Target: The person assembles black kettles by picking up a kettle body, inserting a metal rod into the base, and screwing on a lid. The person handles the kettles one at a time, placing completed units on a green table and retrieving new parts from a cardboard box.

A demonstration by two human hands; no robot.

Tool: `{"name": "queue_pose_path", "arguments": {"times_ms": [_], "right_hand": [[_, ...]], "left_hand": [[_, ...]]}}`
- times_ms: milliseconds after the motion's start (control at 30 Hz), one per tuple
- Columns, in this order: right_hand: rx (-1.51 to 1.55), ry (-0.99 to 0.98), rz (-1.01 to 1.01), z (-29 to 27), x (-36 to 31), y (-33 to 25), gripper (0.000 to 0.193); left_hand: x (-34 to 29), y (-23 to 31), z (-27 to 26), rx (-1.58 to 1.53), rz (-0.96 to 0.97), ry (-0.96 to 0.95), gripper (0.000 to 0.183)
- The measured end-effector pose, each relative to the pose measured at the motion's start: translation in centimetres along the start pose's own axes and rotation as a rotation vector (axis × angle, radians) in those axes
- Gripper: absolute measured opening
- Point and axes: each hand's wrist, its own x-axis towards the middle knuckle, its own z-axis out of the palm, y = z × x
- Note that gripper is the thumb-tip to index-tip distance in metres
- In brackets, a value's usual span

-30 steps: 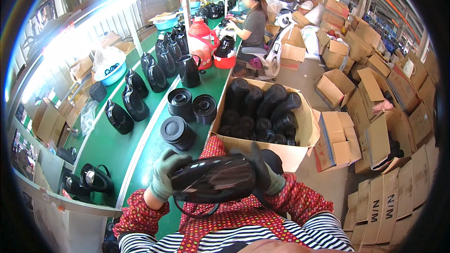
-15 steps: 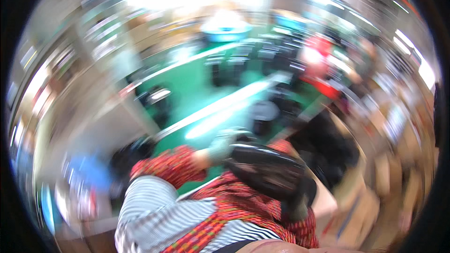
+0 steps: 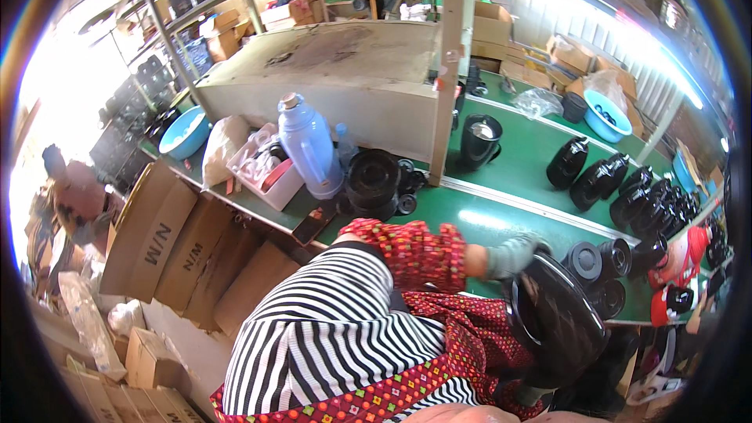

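Gripping the upper end of a glossy black jug (image 3: 558,315), the gloved left hand (image 3: 509,257) has its fingers curled over the rim area, with no gap visible between glove and jug; its thumb is hidden. The jug lies to the right of this hand and closer to the wearer's body, in front of the red patterned apron (image 3: 470,321). Its long axis slants from the left hand down toward the right hand (image 3: 533,394), so the body is tilted, not upright. A thin curved black handle (image 3: 513,321) shows along the jug's left side, below the left hand's grip.

Only a little of the right glove appears, by the lower end of the jug; its fingers are out of sight, so how far they are closed cannot be told. The left hand is plainly the one nearer the green worktop (image 3: 489,229), while the right is nearer the body.

Beyond the jug, just to the right of the left-hand grip, stand black lid stacks (image 3: 583,260). Farther out from that grip is a black jug with a shiny opening (image 3: 478,145); well to its left stands a light-blue thermos flask (image 3: 311,149).
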Motion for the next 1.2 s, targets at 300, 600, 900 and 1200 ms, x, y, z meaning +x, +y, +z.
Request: {"name": "queue_pose_path", "arguments": {"times_ms": [300,600,900,1200], "right_hand": [[-0.138,0.168,-0.371,-4.6,-1.7,-2.0,0.088],[-0.274,-0.063,-0.666,-11.0,-3.7,-6.7,0.079],[0.246,0.41,-0.227,-7.5,-5.1,-4.2,0.058],[0.286,0.363,-0.014,-2.2,-3.5,-0.3,0.059]], "left_hand": [[0.9,0.4,9.7,-0.033,0.081,-0.333,0.027],[-1.1,0.8,11.4,-0.603,-0.069,-1.026,0.037],[3.0,0.0,11.3,-0.88,-0.173,-1.055,0.046],[7.8,8.3,5.3,0.599,0.492,-0.62,0.026]]}}
